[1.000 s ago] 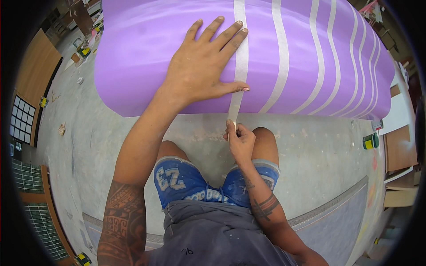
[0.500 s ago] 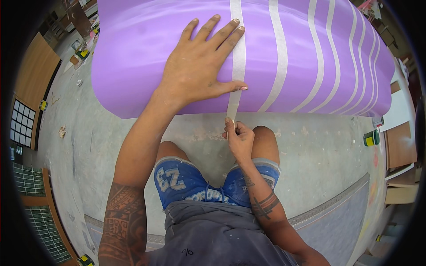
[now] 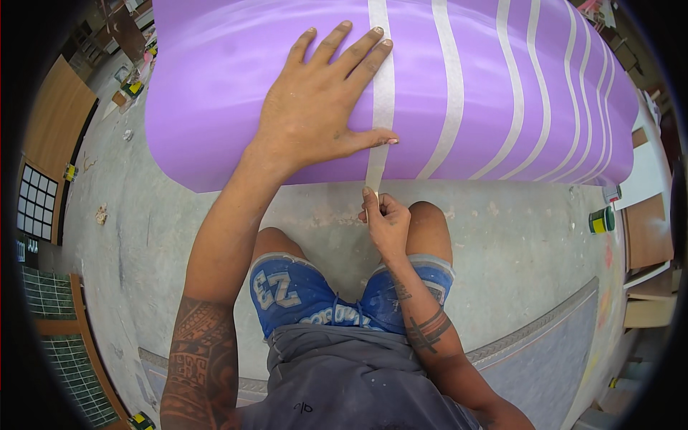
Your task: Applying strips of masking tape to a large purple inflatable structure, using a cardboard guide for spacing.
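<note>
While my left hand [image 3: 308, 115] lies spread wide on the curved purple piece [image 3: 208, 115], thumb across the pale tape strip [image 3: 385, 86], here's my right hand [image 3: 388, 221], pinching that strip's lower end just below the piece's bottom edge! Knees near, yet there's room rightward: grey floor [image 3: 516, 236] stretches out to the green can [image 3: 601, 221].

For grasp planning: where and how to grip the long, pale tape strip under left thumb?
Probably pinch the strip's lower end across its flat faces, from the person's side, like the right hand: that end extends past the curved purple panel; the rest lies flat.
</note>
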Demonstrator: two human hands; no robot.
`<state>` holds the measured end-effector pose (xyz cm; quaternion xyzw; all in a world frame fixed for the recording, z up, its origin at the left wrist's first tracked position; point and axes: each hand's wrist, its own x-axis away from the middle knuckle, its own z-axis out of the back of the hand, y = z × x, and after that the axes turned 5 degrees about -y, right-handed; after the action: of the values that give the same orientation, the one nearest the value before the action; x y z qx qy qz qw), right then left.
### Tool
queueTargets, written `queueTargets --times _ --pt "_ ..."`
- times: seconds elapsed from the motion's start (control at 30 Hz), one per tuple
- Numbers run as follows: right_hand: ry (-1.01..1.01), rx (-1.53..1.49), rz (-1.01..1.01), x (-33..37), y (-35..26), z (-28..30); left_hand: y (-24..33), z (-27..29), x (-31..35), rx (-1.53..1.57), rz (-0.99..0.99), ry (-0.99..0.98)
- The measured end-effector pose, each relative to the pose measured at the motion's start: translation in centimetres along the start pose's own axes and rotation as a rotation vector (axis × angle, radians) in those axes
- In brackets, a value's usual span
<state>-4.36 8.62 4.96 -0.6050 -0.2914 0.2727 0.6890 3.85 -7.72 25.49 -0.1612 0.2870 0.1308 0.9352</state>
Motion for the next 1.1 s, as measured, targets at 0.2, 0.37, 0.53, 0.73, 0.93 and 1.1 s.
queueTargets --times 0.2,0.37,0.53,0.73,0.93,1.1 --pt "-0.012 0.005 -0.001 -0.1 -0.3 -0.1 0.0 0.0 0.0 -0.009 0.004 -0.003" --pt "-0.002 0.022 -0.02 -0.6 -0.3 -0.3 -0.2 0.0 0.0 -0.01 -0.001 0.002" --pt "0.003 -0.007 0.002 -1.1 -0.3 -0.4 0.9 0.1 0.6 -0.038 0.02 -0.078" --pt "-0.019 0.018 0.009 -1.1 -0.8 -0.5 3.8 -4.0 5.2 -0.111 0.003 -0.008" --pt "-0.03 -0.001 0.022 -1.6 0.5 -0.1 5.2 -9.7 8.5 -0.315 -0.064 0.13" --pt "-0.086 -0.115 0.09 -2.0 1.4 -0.1 5.1 -9.1 9.3 -0.336 -0.048 0.061"
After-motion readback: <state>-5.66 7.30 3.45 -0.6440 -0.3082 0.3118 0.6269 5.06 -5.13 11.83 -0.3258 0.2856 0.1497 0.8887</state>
